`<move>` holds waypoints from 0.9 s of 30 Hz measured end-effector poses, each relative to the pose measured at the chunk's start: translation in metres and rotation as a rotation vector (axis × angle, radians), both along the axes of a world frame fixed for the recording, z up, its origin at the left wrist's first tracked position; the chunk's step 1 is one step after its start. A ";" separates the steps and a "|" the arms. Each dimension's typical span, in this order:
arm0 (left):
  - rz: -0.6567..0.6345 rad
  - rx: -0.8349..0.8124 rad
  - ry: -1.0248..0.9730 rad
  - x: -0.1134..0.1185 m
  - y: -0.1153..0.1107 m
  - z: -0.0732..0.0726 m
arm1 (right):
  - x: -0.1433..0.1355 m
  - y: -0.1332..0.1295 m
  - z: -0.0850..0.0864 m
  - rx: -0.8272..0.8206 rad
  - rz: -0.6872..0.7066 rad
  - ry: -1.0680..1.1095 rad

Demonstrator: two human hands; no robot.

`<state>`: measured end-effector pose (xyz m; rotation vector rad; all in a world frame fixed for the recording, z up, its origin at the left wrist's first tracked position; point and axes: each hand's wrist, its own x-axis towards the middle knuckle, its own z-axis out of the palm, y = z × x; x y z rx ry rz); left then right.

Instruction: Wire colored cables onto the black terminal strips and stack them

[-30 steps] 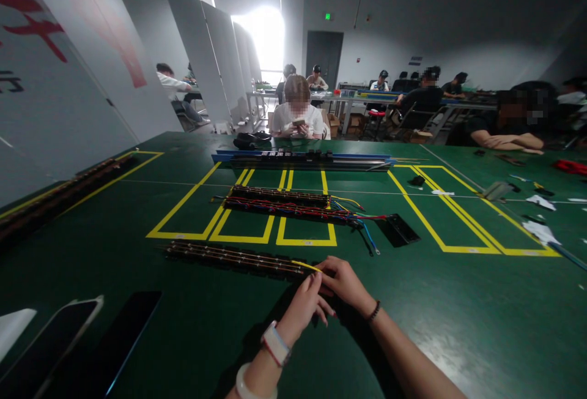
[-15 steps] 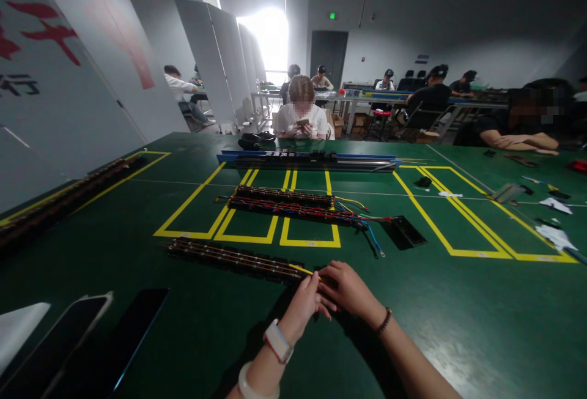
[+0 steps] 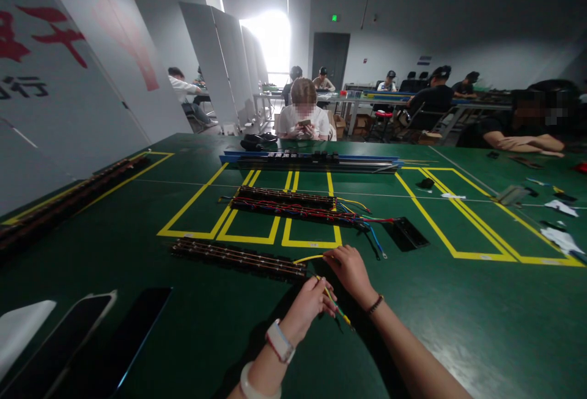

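A long dark strip (image 3: 238, 259) with thin copper-coloured lines lies on the green table in front of me. From its right end a yellow wire (image 3: 308, 258) runs to my right hand (image 3: 349, 265), whose fingertips are pinched on it. Just below, my left hand (image 3: 312, 302) is closed round a bundle of yellow and green wires (image 3: 338, 308), whose ends stick out to the lower right. Beyond the strip lie two more dark strips (image 3: 293, 206) with red, blue and yellow wires, joined to a black box (image 3: 409, 232).
Phones (image 3: 142, 331) lie at the near left. Blue rails (image 3: 312, 160) rest at the far side, before a seated person (image 3: 303, 114) holding a phone. Another dark strip (image 3: 73, 200) runs along the left edge. White scraps (image 3: 559, 238) lie at the right.
My right hand has moved up and away from my left, drawing the yellow wire out. The wire ends below my left hand now show.
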<state>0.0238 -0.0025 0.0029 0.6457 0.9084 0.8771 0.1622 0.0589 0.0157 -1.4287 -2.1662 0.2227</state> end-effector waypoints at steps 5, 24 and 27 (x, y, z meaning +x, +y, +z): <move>-0.018 0.038 0.035 0.000 -0.001 0.004 | 0.000 0.004 -0.013 0.073 0.006 -0.064; -0.082 0.525 1.145 -0.015 0.000 0.018 | 0.003 0.001 -0.014 0.000 0.034 0.112; -0.054 0.546 1.116 -0.015 0.000 0.019 | 0.000 -0.004 -0.008 -0.010 0.091 0.109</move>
